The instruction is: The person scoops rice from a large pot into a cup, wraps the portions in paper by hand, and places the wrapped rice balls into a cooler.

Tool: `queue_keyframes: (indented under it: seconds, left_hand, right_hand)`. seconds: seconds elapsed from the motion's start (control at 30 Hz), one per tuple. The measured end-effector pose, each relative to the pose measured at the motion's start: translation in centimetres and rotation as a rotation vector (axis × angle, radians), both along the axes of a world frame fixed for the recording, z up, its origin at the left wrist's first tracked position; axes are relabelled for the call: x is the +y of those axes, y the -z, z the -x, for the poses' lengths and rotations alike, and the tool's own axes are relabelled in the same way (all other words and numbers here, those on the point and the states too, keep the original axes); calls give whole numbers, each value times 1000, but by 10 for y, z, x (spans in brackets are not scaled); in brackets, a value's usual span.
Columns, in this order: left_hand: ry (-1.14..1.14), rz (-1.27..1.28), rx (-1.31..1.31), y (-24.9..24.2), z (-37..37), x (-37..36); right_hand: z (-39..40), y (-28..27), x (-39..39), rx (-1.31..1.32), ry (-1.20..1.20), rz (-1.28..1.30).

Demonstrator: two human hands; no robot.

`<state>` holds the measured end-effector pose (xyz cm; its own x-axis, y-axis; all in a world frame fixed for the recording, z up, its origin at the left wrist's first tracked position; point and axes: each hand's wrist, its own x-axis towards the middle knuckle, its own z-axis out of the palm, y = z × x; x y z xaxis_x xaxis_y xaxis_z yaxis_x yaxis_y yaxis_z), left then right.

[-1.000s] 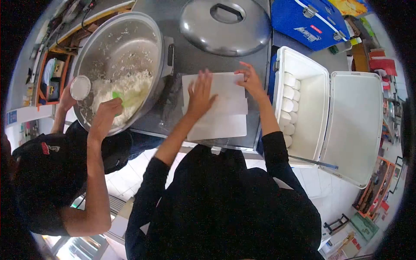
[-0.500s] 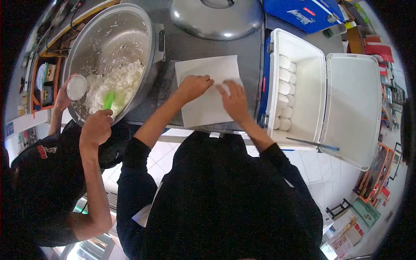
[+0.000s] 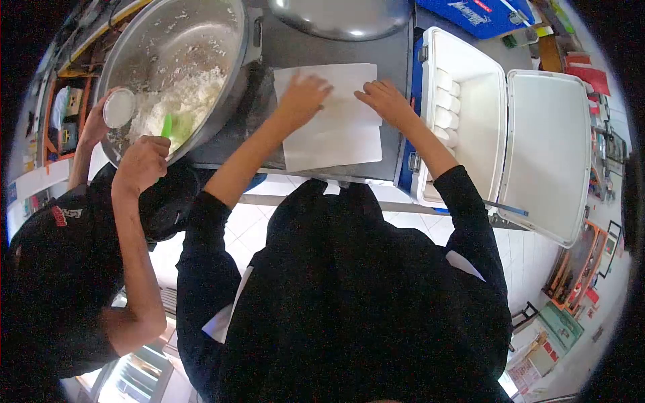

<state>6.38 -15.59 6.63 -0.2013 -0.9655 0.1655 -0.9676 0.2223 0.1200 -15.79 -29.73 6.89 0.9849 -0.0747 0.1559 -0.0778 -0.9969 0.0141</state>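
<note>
White paper sheets (image 3: 332, 144) lie on the dark counter in front of me, one slightly offset over another. My left hand (image 3: 304, 97) is over the upper left part of the paper, its fingers spread and blurred by motion. At the upper right edge of the paper is my right hand (image 3: 386, 102), with thumb and fingertips close together on the sheet's edge. Whether the edge is pinched between them is too small to tell.
At the left, a co-worker's hand (image 3: 142, 164) holds a green utensil (image 3: 167, 125) in a large metal pot (image 3: 232, 101) of white food; their other hand holds a round white container (image 3: 119, 108). An open cooler (image 3: 494, 114) with wrapped white rounds (image 3: 446, 99) stands right. A metal lid (image 3: 342, 17) lies behind.
My right hand has moved right, to the paper's edge, and my left hand has opened out from its closed pose. The upper sheet now sits offset. The whole view has shifted slightly.
</note>
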Motion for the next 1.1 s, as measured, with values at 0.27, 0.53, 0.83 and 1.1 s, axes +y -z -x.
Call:
queue_keyframes:
  seconds: [0.27, 0.53, 0.83, 1.1]
  left_hand:
    - [243, 161, 49, 20, 26, 22]
    - [109, 194, 196, 30, 37, 49]
    - [-304, -88, 605, 68, 18, 54]
    - [-159, -406, 367, 46, -15, -14]
  right_hand:
    - [30, -14, 30, 79, 64, 106]
    - [19, 50, 82, -104, 300, -295]
    - [8, 60, 29, 126, 305, -606]
    - [-42, 32, -24, 283, 98, -451]
